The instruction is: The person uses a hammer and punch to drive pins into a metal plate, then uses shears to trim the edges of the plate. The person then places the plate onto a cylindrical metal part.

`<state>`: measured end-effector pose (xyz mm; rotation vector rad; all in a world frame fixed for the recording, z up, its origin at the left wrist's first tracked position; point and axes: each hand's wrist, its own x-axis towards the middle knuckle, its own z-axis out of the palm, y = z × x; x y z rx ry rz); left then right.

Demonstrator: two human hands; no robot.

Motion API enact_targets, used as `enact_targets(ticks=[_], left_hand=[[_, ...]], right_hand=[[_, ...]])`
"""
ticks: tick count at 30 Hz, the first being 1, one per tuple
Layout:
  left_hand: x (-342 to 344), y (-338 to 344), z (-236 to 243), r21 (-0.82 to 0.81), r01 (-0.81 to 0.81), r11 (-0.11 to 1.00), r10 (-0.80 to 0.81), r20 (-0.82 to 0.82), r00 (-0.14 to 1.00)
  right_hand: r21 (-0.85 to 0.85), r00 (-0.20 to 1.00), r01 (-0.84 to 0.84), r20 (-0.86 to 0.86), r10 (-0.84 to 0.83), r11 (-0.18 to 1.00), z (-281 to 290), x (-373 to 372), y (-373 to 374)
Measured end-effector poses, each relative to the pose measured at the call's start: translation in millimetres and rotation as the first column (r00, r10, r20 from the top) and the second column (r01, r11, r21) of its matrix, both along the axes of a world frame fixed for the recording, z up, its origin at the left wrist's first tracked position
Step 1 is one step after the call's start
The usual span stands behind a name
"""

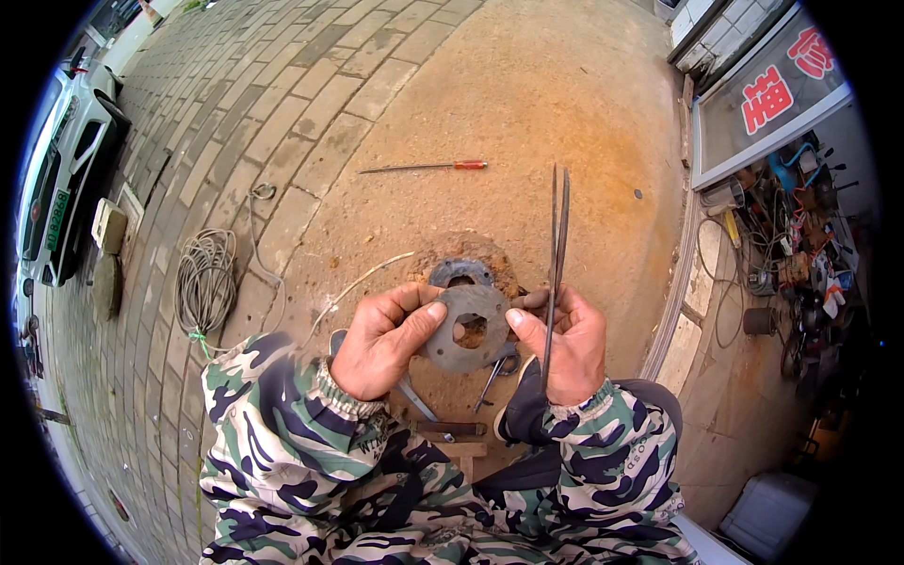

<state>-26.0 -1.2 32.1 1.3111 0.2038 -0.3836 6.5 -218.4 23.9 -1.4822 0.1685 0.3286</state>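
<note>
Both hands hold a flat grey metal disc (463, 303) with an uneven hole in its middle and small holes near the rim. My left hand (388, 341) pinches its left edge between thumb and fingers. At the opposite edge, the thumb of my right hand (568, 347) presses on the disc. Two long thin dark rods (559, 226) also stand in my right hand, pointing away from me; whether they are joined cannot be told. Just beyond the disc, partly hidden by it, a dark metal ring (469, 268) rests against a rust-brown lump (482, 249) on the ground.
A screwdriver (469, 166) with a red handle lies farther off. Nearer me are a wrench-like metal tool (416, 399), a scissor-like tool (490, 384) and a brown handle (450, 429). Coiled cable (206, 282) and a parked car (71, 160) are left; cluttered parts (796, 235) fill the doorway right.
</note>
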Motion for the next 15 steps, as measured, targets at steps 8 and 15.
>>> enact_targets(ticks=[8,15], left_hand=[[-8.9,-0.5,4.6,-0.023,-0.061,0.998,0.061,-0.025,0.998],[-15.3,-6.2,4.5,-0.102,-0.118,0.988,0.123,0.045,0.991]], right_hand=[[0.064,0.996,0.037,0.073,-0.042,0.997,6.1,-8.8,-1.2],[0.079,0.992,0.034,0.115,-0.043,0.996,7.4,-16.3,-3.1]])
